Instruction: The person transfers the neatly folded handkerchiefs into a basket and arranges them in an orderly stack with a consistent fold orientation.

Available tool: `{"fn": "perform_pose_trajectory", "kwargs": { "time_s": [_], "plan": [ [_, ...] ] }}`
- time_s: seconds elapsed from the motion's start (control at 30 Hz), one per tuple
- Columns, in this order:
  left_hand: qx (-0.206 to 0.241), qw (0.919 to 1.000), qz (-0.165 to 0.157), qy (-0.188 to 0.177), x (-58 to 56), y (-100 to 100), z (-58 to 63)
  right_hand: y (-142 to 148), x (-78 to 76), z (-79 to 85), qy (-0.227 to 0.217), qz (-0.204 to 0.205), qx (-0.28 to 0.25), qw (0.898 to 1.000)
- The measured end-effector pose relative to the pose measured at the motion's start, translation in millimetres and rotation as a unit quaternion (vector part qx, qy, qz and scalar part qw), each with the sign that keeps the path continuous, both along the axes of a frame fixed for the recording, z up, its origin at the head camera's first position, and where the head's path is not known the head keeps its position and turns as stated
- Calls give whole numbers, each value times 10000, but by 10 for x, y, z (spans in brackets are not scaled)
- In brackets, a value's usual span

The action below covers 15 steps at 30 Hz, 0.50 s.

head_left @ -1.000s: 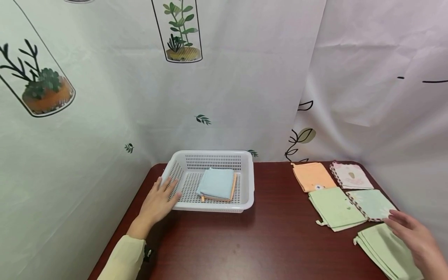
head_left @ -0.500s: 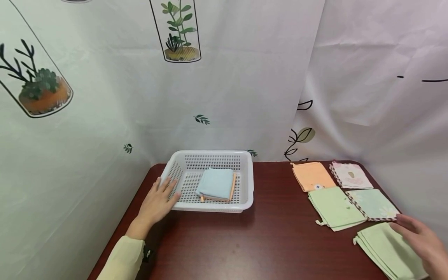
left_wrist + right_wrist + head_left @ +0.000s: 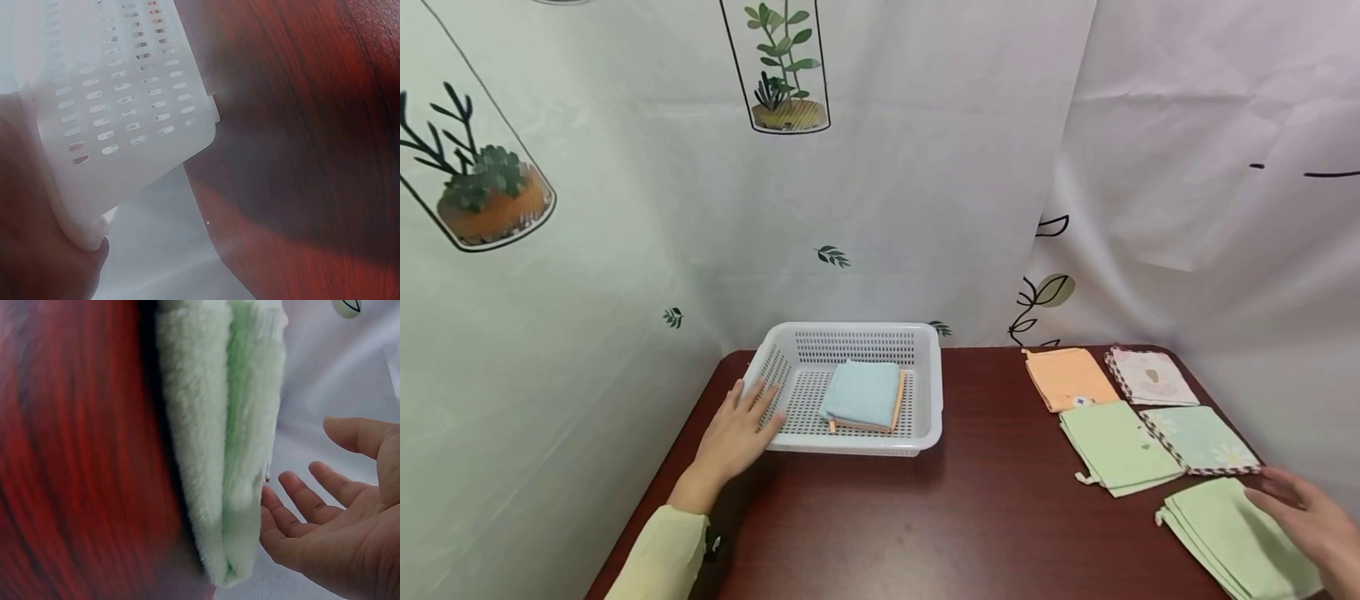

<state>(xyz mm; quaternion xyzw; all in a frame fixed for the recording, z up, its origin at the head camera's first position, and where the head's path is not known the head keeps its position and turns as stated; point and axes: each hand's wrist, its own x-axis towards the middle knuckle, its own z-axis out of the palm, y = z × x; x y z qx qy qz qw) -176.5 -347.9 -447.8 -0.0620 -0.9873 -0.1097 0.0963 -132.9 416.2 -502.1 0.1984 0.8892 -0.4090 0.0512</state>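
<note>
My left hand point(image 3: 736, 437) lies over the front left corner of a white perforated plastic basket point(image 3: 936, 392), its spread fingers at the rim. In the left wrist view the hand point(image 3: 37, 206) appears dark beside the basket wall point(image 3: 144, 144). Folded inside the basket are a light blue cloth point(image 3: 865, 390) and an orange cloth point(image 3: 900, 402) under it. At the right, my right hand point(image 3: 1311, 521) holds nothing and hovers by a folded green cloth point(image 3: 1225, 533). The right wrist view shows this hand point(image 3: 337, 519) with relaxed fingers beside the cloth's layered edge point(image 3: 225, 456).
More folded cloths lie on the dark red wooden table point(image 3: 970, 517): an orange one point(image 3: 1067, 377), a pink one point(image 3: 1153, 375), a green one point(image 3: 1116, 450) and a pale blue one with checked trim point(image 3: 1198, 433). A printed white curtain point(image 3: 880, 200) surrounds the table.
My right hand has moved a little right and down, off the corner of the pale blue cloth. My left hand stays at the basket.
</note>
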Motion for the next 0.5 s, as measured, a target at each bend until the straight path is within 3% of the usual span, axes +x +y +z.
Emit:
{"fn": "perform_pose_trajectory", "kwargs": {
  "time_s": [0.33, 0.5],
  "plan": [
    [-44, 10000, 6, 36, 0, -27, -13, 67, -18, -121, -550, 84, 356, 9978],
    [-27, 10000, 3, 54, -11, -34, -15, 27, -12, -98, -535, 145, 675, 9962]
  ]
}}
